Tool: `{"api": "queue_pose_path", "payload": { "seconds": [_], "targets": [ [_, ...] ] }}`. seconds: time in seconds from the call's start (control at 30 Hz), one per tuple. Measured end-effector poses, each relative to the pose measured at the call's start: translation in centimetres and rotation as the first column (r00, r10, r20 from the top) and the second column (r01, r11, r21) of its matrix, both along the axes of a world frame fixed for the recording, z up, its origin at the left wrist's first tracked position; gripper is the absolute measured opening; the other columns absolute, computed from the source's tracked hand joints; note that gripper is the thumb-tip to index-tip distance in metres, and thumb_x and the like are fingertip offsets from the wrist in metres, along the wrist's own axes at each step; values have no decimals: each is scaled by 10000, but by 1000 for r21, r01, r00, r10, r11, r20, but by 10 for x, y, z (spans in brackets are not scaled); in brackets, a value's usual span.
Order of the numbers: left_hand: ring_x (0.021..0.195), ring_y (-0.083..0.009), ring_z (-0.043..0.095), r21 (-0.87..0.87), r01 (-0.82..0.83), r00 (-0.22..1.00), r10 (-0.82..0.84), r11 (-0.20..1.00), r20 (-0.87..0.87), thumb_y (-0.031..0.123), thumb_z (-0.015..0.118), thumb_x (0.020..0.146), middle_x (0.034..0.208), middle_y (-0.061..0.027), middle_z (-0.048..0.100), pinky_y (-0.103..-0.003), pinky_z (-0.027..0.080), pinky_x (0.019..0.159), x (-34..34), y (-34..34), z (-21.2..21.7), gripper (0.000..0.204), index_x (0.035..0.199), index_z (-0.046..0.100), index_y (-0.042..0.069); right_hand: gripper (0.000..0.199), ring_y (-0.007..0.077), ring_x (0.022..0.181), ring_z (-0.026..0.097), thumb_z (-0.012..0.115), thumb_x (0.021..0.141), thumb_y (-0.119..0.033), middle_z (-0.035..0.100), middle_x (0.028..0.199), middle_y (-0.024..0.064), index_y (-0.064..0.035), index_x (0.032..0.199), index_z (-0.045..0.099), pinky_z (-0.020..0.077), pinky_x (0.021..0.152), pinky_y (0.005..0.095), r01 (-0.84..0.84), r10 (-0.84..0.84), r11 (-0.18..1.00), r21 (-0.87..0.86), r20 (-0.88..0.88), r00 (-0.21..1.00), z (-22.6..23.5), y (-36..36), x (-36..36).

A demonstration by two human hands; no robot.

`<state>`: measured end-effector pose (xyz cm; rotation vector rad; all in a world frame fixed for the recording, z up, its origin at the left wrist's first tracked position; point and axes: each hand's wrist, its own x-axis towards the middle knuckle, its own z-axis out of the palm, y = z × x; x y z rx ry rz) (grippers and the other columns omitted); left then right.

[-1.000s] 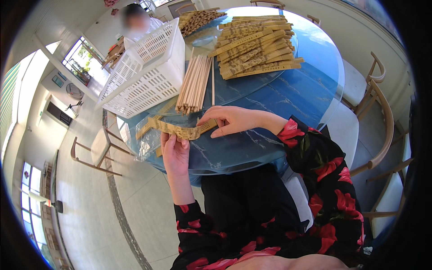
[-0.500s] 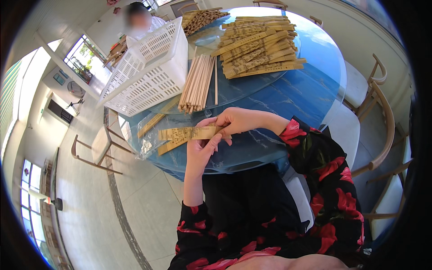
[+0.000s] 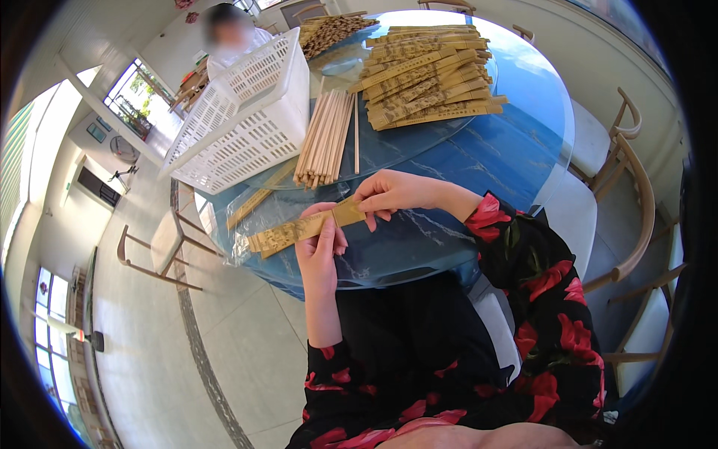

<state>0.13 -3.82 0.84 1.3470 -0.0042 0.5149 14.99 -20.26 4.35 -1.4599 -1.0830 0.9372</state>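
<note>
Over the near edge of the table, a long brown printed paper sleeve [image 3: 283, 234], likely a chopstick sleeve, slants up to the right between my hands. My left hand [image 3: 320, 258] is closed round its middle, thumb on top. At the sleeve's right end, my right hand [image 3: 390, 193] pinches it between thumb and fingers. Just beyond lies a bundle of plain wooden chopsticks [image 3: 325, 142], with one stick apart on its right. Further right is a large pile of similar paper sleeves [image 3: 430, 82].
A white slotted plastic basket [image 3: 238, 153] stands at the left on the round blue table [image 3: 508, 161]. Clear plastic film [image 3: 238, 243] and a loose sleeve [image 3: 250, 208] lie near my left hand. Dark brown sticks [image 3: 329, 36] are heaped far back. A person [image 3: 232, 45] sits beyond the basket.
The sleeve has tilted, its left end lower and its right end higher. My right hand has shifted up and away from my left, uncovering more of the sleeve between them.
</note>
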Motion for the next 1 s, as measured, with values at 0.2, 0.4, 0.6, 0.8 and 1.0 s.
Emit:
{"api": "queue_pose_path", "payload": {
  "seconds": [0.2, 0.4, 0.6, 0.8, 1.0],
  "targets": [
    [591, -47, 474, 27, 17, 1000, -17, 999, -11, 134, 532, 1024, 714, 10, 528, -189, 353, 534, -2, 1, -1, 187, 1164, 575, 19, 197, 36, 616, 514, 585, 937, -177, 710, 787, 32, -10, 950, 689, 379, 564, 190, -54, 55, 998, -41, 34, 998, 1, 1, -2],
    [582, -52, 458, 100, 70, 997, -66, 992, -38, 162, 539, 1025, 677, 10, 507, -197, 365, 547, -4, 0, 1, 202, 1170, 570, 24, 179, 53, 637, 529, 604, 929, -163, 704, 797, 37, -1, 946, 680, 397, 586, 194, -75, 78, 995, -70, 50, 996, 1, 0, -3],
    [601, -53, 477, 148, 88, 995, -81, 985, -55, 133, 565, 1004, 696, 3, 531, -195, 373, 556, -4, -3, 4, 194, 1167, 577, 29, 170, 55, 654, 532, 608, 938, -158, 688, 803, 25, -5, 986, 665, 402, 594, 193, -45, 48, 997, -56, 59, 997, -2, 0, -2],
    [719, -80, 562, 202, 108, 994, -106, 973, -23, 19, 652, 922, 854, -27, 615, -200, 453, 632, -2, -7, 3, 287, 1198, 574, 20, 158, 47, 659, 530, 615, 949, -156, 672, 792, 12, -13, 999, 659, 398, 590, 194, -26, 27, 999, -39, 17, 999, -3, 1, -2],
    [768, -90, 590, 203, 128, 992, -120, 971, -50, -28, 675, 891, 932, -45, 643, -209, 498, 684, -1, -4, -3, 310, 1190, 596, 6, 138, 47, 644, 534, 617, 944, -149, 669, 772, 6, -25, 973, 671, 403, 584, 196, -55, 57, 998, -33, 47, 997, -8, 2, 0]
  ]
}}
